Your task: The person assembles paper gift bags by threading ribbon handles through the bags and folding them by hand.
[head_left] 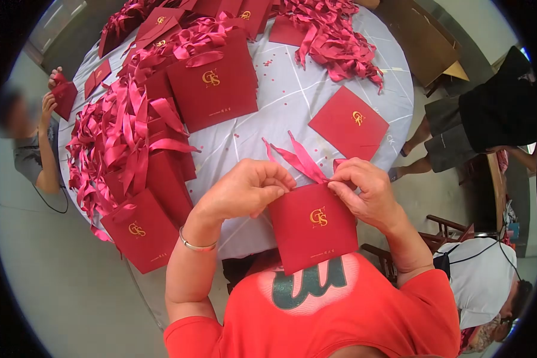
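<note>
A dark red paper gift bag (316,230) with a gold logo is held against my chest, its top edge towards the table. My left hand (247,188) is closed in a pinch at the bag's upper left corner. At the upper right, my right hand (367,191) pinches the top edge, close to where the ribbon comes out. A pink ribbon (301,160) extends from this edge, its loose ends lying over the tablecloth. What lies between the fingertips is partly hidden.
The round table (280,101) has a white cloth. Stacked red bags (212,83) with pink ribbons cover its left side; a ribbon heap (340,48) lies at the back. A flat red bag (350,122) is at right. Other people are at the left and right.
</note>
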A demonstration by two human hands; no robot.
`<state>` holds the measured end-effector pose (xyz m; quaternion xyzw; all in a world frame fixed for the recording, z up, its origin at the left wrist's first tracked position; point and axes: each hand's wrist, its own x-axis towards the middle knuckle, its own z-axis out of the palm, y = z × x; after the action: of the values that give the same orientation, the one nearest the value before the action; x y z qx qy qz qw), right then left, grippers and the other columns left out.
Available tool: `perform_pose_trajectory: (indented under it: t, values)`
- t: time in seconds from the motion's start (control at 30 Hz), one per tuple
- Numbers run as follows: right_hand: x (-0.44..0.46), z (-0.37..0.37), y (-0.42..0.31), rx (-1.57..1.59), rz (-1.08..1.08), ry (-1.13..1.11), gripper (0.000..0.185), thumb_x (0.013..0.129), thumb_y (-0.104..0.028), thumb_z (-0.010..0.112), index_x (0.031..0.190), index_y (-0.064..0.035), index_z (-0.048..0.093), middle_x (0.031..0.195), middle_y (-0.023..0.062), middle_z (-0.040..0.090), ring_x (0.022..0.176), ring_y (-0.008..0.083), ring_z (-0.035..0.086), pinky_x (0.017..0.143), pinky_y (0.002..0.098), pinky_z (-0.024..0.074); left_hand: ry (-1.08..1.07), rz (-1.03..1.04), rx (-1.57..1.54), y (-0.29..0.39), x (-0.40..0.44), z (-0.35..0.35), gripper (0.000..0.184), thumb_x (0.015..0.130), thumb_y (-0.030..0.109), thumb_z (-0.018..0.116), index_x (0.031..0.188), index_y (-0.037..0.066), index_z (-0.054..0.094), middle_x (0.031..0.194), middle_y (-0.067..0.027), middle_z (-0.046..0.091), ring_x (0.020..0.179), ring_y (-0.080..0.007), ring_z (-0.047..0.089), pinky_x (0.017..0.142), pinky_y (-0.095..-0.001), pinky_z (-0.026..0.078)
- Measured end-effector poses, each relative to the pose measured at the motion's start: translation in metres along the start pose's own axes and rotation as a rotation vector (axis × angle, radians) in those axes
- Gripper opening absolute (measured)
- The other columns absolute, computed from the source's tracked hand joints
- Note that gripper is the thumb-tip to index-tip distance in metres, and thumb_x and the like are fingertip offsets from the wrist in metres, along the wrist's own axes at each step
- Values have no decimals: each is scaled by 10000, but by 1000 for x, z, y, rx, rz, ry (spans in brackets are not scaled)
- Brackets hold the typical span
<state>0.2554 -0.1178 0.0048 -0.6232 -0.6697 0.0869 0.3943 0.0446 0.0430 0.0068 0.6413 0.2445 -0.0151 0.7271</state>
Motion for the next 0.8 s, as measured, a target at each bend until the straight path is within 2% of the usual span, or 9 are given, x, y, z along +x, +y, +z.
perform_pose_trajectory:
  t: [0.03, 0.1, 0.17, 0.27, 0.33, 0.47, 0.63, 0.7, 0.8]
  values:
    - [0, 1, 0, -25, 17, 16, 135, 747, -48, 781, 823, -35, 670, 795, 122, 655, 752, 300, 662, 674, 371, 525, 5, -2, -3, -2, 1, -1, 226, 898, -57, 506, 1072, -46, 650, 849, -66, 685, 500, -73, 529, 489, -231, 441]
    - [-2, 0, -1, -10, 39, 5, 139, 741, -46, 784, 825, -38, 673, 819, 118, 661, 758, 294, 655, 673, 368, 521, -66, -32, 87, -6, 2, -4, 160, 942, 0, 532, 1054, -18, 645, 765, -5, 631, 476, -48, 498, 444, -218, 392]
    - [0, 0, -3, 0, 59, -6, 144, 736, -45, 787, 828, -41, 676, 843, 115, 666, 764, 287, 648, 672, 365, 518, -75, -41, 101, -3, 0, -1, 154, 946, 9, 527, 1048, -15, 640, 745, 1, 616, 475, -52, 498, 448, -224, 388]
    - [8, -3, -18, -358, -127, 233, 201, 672, -48, 818, 828, -72, 693, 1016, 77, 685, 867, 261, 603, 737, 354, 486, -77, -51, 136, -6, 3, 1, 141, 954, 24, 518, 1031, -8, 632, 719, 8, 593, 475, -57, 498, 455, -233, 384]
    - [12, -9, -37, -493, -238, 213, 220, 654, -48, 826, 828, -90, 698, 1047, 77, 686, 913, 263, 606, 768, 360, 471, -67, -55, 152, -9, 5, 0, 135, 958, 29, 513, 1020, -4, 629, 713, 9, 586, 476, -58, 498, 458, -236, 384]
    - [5, 11, -32, -173, -311, 23, 258, 685, -52, 820, 905, -74, 686, 861, 37, 687, 766, 240, 637, 714, 361, 471, -118, -61, 108, -14, 7, -1, 118, 969, 41, 496, 991, 10, 608, 715, 14, 570, 472, -59, 492, 455, -235, 386]
    - [3, 23, -36, -149, -282, -26, 226, 706, -42, 801, 898, -70, 685, 816, 38, 660, 727, 216, 626, 635, 343, 459, -113, -60, 81, -15, 7, -1, 105, 976, 47, 489, 983, 17, 589, 713, 22, 558, 464, -60, 486, 443, -232, 381]
    - [3, 23, -35, -136, -274, -17, 218, 711, -40, 795, 897, -69, 685, 804, 37, 653, 715, 209, 621, 619, 339, 455, -73, -52, 57, -14, 8, 0, 147, 938, 63, 520, 969, -20, 637, 685, -37, 597, 479, -107, 531, 490, -281, 428]
    - [3, 23, -34, -154, -294, -26, 212, 712, -36, 793, 890, -69, 683, 789, 35, 644, 693, 209, 609, 601, 338, 455, -86, -42, 8, -16, 10, 0, 148, 941, 64, 521, 966, -21, 641, 692, -31, 599, 473, -99, 520, 473, -276, 412]
